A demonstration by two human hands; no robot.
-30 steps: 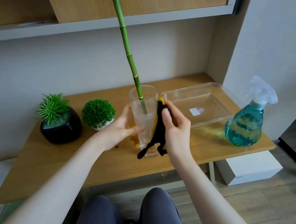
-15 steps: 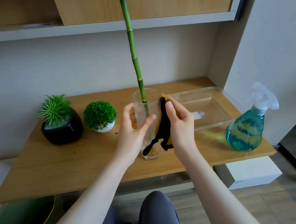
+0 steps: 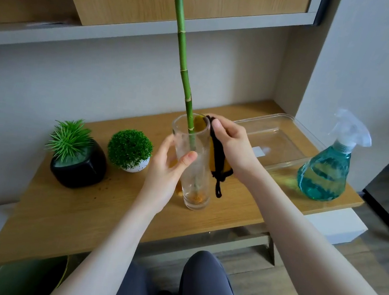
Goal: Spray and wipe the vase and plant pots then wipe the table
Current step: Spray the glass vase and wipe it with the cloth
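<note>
Glass vase (image 3: 192, 162) is standing mid-frame on the worktop (image 3: 61, 214); the left hand (image 3: 165, 175) is curling round it while the right hand (image 3: 232, 145) is pinching a yellow-and-black cloth (image 3: 217, 154) against its side. Steadying low probably prevents tipping the bamboo stalk (image 3: 182, 71).

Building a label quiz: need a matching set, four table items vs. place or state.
Items:
1. vase
2. spray bottle
3. black pot
4. cloth

Descriptions:
A. far left of the table
B. near the table's right end, untouched
C. steadied by the left hand
D. pressed to the glass by the right hand

Pairs: 1-C, 2-B, 3-A, 4-D
</note>
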